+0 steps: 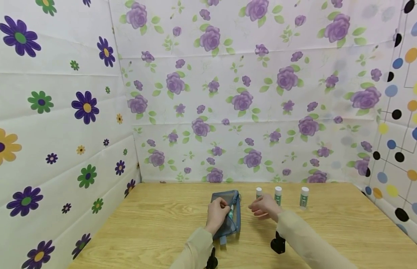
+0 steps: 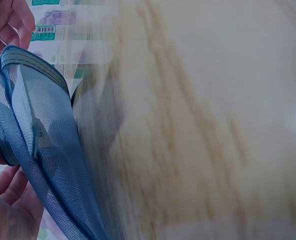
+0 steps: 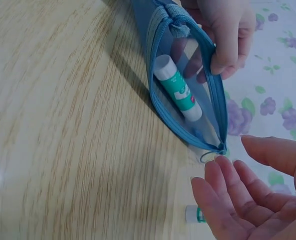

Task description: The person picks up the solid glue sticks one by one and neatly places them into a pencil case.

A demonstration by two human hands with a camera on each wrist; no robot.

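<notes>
Floral-printed sheeting (image 1: 221, 149) hangs behind a wood-grained counter (image 1: 154, 224). On the counter sits a blue mesh zip pouch (image 2: 63, 150), its mouth spread. One green-and-white glue stick (image 3: 178, 88) lies inside, its far end dimmed by mesh. Left hand (image 1: 217, 215) has its grip closed on the pouch's edge: the thumb laps the zipped rim, while the other fingers show only partly. Most of this hand is cut off in the left wrist view, where the wood is blurred. Beside the pouch's mouth, the right hand (image 1: 263, 206) has loosely bent, parted fingers and an empty grip; whether its fingertips touch the small cord loop (image 3: 208, 157) cannot be told. Behind it stand a left glue stick (image 1: 258, 192) and a middle glue stick (image 1: 278, 195), their lower parts hidden. A right-hand glue stick (image 1: 304, 197) stands apart, fully visible, its label too small to read.
</notes>
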